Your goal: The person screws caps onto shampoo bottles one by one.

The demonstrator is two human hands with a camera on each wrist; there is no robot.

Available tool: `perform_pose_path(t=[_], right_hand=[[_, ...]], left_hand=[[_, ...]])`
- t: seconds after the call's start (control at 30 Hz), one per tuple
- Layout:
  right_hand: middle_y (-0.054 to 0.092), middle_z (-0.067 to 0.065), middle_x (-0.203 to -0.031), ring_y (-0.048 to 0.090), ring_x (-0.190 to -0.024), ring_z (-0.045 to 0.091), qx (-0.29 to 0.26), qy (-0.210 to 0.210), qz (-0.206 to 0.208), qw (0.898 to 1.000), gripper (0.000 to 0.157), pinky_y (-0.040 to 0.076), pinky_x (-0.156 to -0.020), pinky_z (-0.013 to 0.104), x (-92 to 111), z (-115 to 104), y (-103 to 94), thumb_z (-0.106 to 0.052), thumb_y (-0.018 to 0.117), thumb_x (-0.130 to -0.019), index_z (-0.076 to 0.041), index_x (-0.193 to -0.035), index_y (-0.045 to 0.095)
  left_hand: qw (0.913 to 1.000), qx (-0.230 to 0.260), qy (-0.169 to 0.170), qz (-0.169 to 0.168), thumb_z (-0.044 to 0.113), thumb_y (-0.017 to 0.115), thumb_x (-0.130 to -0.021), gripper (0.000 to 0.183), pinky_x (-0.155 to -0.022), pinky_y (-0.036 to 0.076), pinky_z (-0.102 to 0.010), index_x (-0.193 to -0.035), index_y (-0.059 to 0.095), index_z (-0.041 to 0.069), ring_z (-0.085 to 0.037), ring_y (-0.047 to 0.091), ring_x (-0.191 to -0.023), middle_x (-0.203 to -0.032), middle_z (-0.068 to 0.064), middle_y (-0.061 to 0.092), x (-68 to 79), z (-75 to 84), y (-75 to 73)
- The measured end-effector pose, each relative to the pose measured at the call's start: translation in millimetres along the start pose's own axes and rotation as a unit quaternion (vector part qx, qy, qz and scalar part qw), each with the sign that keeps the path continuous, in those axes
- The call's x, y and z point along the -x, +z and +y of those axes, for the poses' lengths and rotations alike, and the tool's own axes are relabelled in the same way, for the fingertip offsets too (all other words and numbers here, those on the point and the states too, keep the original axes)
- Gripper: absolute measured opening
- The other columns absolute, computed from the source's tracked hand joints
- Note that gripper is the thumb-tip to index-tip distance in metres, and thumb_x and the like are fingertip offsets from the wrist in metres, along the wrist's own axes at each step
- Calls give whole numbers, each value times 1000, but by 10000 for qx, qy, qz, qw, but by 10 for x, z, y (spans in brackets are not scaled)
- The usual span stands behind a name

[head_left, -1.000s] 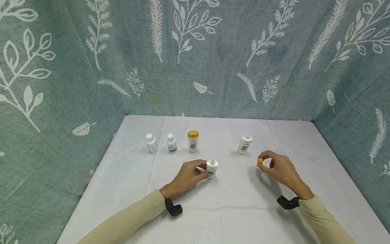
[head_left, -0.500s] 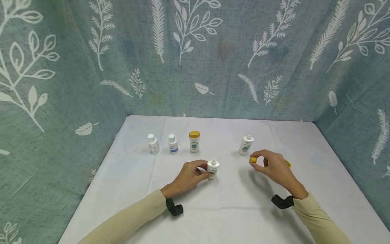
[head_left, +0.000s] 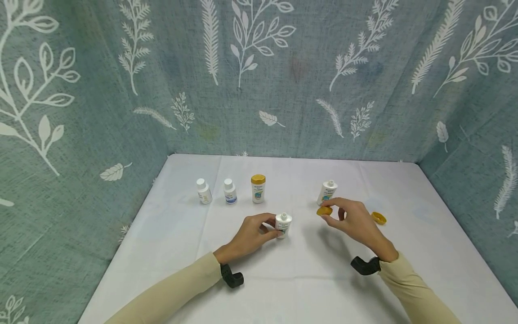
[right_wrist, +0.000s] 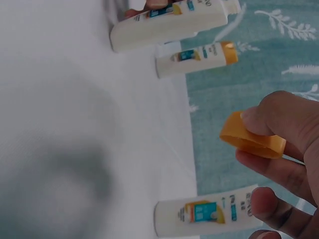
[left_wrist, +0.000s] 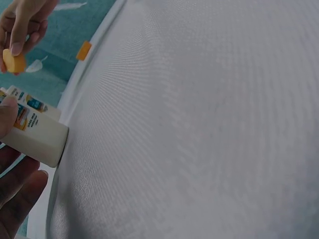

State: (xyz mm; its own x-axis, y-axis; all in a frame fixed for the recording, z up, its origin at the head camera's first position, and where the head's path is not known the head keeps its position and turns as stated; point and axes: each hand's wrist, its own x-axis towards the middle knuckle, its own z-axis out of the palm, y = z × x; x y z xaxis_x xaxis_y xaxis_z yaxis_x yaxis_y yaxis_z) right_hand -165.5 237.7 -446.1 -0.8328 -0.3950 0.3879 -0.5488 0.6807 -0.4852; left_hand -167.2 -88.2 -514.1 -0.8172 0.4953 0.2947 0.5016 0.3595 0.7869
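My left hand (head_left: pixel 252 233) grips a small white bottle (head_left: pixel 284 221) by its side. That bottle stands upright on the white cloth, its narrow neck uncapped. Between thumb and fingers, my right hand (head_left: pixel 357 221) pinches a yellow cap (head_left: pixel 324 211) above the table, to the right of the held bottle. The cap's hollow side shows in the right wrist view, where the cap (right_wrist: pixel 253 135) touches no bottle. Just behind the right fingertips stands a second uncapped white bottle (head_left: pixel 328 191), its lower part partly covered. Another yellow cap (head_left: pixel 379 218) lies on the cloth right of my right hand.
A white bottle with a yellow cap (head_left: pixel 258 191) stands behind my left hand. Left of it are two smaller white-capped bottles, one with a blue label (head_left: pixel 230 193) and one paler (head_left: pixel 204 193). Leaf-patterned green fabric (head_left: pixel 299 103) rises behind the white-covered table (head_left: pixel 259 297).
My right hand has moved left with the yellow cap and tilted it. The cap lying on the cloth has come into sight behind it. My left hand keeps its hold on the bottle.
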Motion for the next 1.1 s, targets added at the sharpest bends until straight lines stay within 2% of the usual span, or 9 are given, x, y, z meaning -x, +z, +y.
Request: perform_pose_path(t=[0.13,0.3,0.47,0.67,0.93,1.1], right_hand=[[64,-15,-80,47,-55,9,-150,-25,25,9999,27,34,-44,23,-46,-57,18,-17,86,-85,-22,-109,75],[68,-15,-88,50,-61,7,-432,-148,156,9988,27,36,-46,23,-117,-158,53,-17,87,-84,-23,-108,75],[66,-12,-89,52,-64,11,-658,-309,296,9969,29,38,-49,24,-172,-261,105,-16,88,-83,-23,-109,75],[71,-11,-100,54,-66,15,-898,-505,301,9942,30,42,-51,27,-220,-347,172,-15,85,-87,-21,-115,77],[69,-12,-93,52,-63,9,-1234,-443,212,9911,27,45,-52,28,-267,-497,239,-17,84,-88,-23,-114,77],[73,-10,-101,53,-65,8,-1324,-591,201,9892,26,46,-53,29,-298,-546,309,-17,83,-89,-21,-115,76]], left_hand=[[10000,-2,24,-3,18,81,-92,36,-78,59,-26,-125,69,10,-10,69,-101,-113,4,74,0,2,-2],[10000,-11,56,32,18,81,-91,36,-77,59,-26,-125,69,11,-9,69,-101,-112,5,74,-3,-4,-3],[10000,-25,37,24,19,82,-91,37,-77,59,-27,-125,69,10,-9,69,-101,-111,5,74,-5,-6,-1],[10000,17,-3,-14,20,81,-92,37,-77,59,-27,-125,69,10,-9,69,-102,-114,5,74,-10,21,-4],[9999,46,-76,-53,21,81,-91,39,-78,59,-27,-127,69,11,-9,69,-103,-115,6,74,-13,21,-7],[10000,36,-32,-43,21,81,-92,38,-78,59,-27,-127,69,11,-10,69,-102,-114,5,74,-13,18,-8]])
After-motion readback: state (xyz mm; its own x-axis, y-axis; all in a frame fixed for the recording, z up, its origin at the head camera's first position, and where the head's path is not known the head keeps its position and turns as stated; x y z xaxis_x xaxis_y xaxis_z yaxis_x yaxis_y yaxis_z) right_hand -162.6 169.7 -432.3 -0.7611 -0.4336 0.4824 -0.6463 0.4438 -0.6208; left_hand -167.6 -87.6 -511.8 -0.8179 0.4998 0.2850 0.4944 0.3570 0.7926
